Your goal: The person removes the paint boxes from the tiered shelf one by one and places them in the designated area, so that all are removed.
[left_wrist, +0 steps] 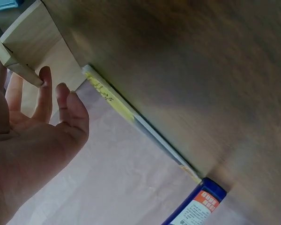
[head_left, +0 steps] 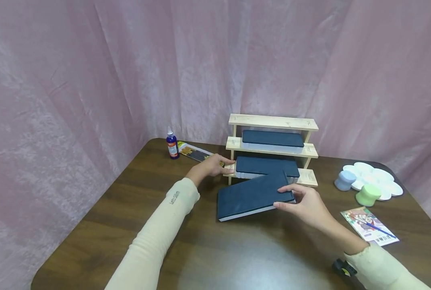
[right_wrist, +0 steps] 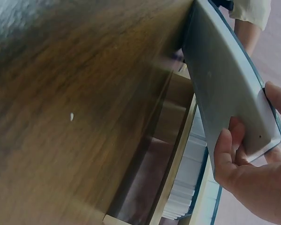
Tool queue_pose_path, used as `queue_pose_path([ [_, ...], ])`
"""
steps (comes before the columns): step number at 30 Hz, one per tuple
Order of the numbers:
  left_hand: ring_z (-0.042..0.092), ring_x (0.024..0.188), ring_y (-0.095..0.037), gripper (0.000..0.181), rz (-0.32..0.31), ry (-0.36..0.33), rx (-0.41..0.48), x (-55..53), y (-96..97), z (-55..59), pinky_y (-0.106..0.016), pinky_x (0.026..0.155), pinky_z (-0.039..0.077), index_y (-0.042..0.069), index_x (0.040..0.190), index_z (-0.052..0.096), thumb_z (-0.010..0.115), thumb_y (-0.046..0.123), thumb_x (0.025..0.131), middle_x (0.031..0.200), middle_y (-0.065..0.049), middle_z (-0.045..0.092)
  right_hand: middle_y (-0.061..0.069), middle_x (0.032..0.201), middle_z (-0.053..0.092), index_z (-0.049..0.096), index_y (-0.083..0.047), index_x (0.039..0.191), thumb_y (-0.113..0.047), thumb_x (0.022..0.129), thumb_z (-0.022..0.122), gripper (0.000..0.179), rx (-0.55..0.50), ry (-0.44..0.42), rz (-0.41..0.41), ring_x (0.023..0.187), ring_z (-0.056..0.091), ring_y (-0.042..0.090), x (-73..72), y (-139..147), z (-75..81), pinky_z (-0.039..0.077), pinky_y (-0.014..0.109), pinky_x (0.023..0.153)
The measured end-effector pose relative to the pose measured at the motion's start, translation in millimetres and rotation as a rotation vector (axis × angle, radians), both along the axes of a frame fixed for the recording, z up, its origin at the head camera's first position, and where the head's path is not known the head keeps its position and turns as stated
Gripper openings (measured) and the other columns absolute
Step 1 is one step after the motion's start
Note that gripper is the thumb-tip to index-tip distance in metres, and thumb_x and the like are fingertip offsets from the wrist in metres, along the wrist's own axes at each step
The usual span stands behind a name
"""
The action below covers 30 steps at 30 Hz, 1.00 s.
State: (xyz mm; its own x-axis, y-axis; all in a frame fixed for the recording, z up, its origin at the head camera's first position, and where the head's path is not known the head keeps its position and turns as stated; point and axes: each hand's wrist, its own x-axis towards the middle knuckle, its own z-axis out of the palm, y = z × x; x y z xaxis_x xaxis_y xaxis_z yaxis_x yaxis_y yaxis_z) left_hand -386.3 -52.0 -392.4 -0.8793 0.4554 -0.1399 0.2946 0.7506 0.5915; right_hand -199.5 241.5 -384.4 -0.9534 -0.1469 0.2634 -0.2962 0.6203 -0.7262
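A three-tier wooden step rack (head_left: 273,121) stands at the back of the table. My left hand (head_left: 212,165) holds the left end of its lowest board (left_wrist: 25,72) between thumb and fingers. In my right hand (head_left: 307,205) is a flat dark blue case (head_left: 251,193) with a white underside (right_wrist: 229,79), pinched by its right end and tilted in front of the rack. Similar dark blue cases lie on the middle tier (head_left: 273,137) and on the lowest tier (head_left: 266,164); the held case covers part of the lower one.
Left of the rack are a blue bottle (head_left: 172,145) and a flat pack of brushes (head_left: 193,152). To the right lie a white flower-shaped palette (head_left: 382,175), a blue cup (head_left: 345,180), a green cup (head_left: 368,195) and a colourful booklet (head_left: 367,225) with a blue brush (head_left: 380,230) on it.
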Motion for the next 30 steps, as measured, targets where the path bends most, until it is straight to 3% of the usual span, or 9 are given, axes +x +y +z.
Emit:
queue_pose_path([
  [8, 0.055, 0.110, -0.022, 0.050, 0.013, -0.007, 0.005, -0.7, -0.2, 0.6, -0.032, 0.091, 0.046, 0.029, 0.135, 0.063, 0.074, 0.040, 0.087, 0.144, -0.008, 0.054, 0.010, 0.112, 0.069, 0.074, -0.011, 0.111, -0.028, 0.085, 0.080, 0.032, -0.004, -0.023, 0.059, 0.084, 0.064, 0.019, 0.0, 1.4, 2.8, 0.053, 0.029, 0.069],
  [15, 0.055, 0.119, -0.022, 0.050, 0.011, 0.002, -0.008, 0.2, 1.0, 2.6, -0.037, 0.101, 0.045, 0.029, 0.135, 0.063, 0.073, 0.039, 0.088, 0.145, -0.009, 0.054, 0.012, 0.098, 0.070, 0.069, -0.001, 0.120, -0.015, 0.093, 0.071, 0.030, -0.099, -0.161, 0.185, 0.074, 0.065, 0.021, 0.5, 4.0, 5.9, 0.057, 0.032, 0.063],
  [23, 0.053, 0.126, -0.025, 0.050, 0.008, -0.006, 0.004, 0.1, 0.1, 2.6, -0.040, 0.104, 0.044, 0.029, 0.135, 0.063, 0.074, 0.040, 0.088, 0.144, -0.010, 0.054, 0.011, 0.067, 0.059, 0.068, 0.000, 0.122, -0.017, 0.088, 0.077, 0.039, -0.090, -0.213, 0.185, 0.063, 0.061, 0.020, -1.3, 2.3, 4.1, 0.050, 0.028, 0.053],
  [26, 0.051, 0.129, -0.026, 0.050, 0.003, -0.007, -0.006, 0.3, -0.5, 2.3, -0.041, 0.105, 0.043, 0.030, 0.136, 0.062, 0.073, 0.041, 0.088, 0.145, -0.010, 0.053, 0.011, 0.072, 0.062, 0.065, 0.001, 0.126, -0.017, 0.087, 0.077, 0.044, -0.079, -0.245, 0.181, 0.065, 0.064, 0.024, -2.7, 2.4, 2.9, 0.050, 0.030, 0.053],
  [30, 0.049, 0.132, -0.027, 0.051, 0.007, -0.007, -0.012, 1.0, -0.9, 1.9, -0.041, 0.107, 0.042, 0.031, 0.136, 0.062, 0.072, 0.043, 0.088, 0.145, -0.009, 0.053, 0.016, 0.093, 0.068, 0.062, 0.002, 0.130, -0.017, 0.087, 0.078, 0.050, -0.080, -0.283, 0.173, 0.069, 0.067, 0.030, -3.6, 2.2, 1.6, 0.056, 0.036, 0.060],
])
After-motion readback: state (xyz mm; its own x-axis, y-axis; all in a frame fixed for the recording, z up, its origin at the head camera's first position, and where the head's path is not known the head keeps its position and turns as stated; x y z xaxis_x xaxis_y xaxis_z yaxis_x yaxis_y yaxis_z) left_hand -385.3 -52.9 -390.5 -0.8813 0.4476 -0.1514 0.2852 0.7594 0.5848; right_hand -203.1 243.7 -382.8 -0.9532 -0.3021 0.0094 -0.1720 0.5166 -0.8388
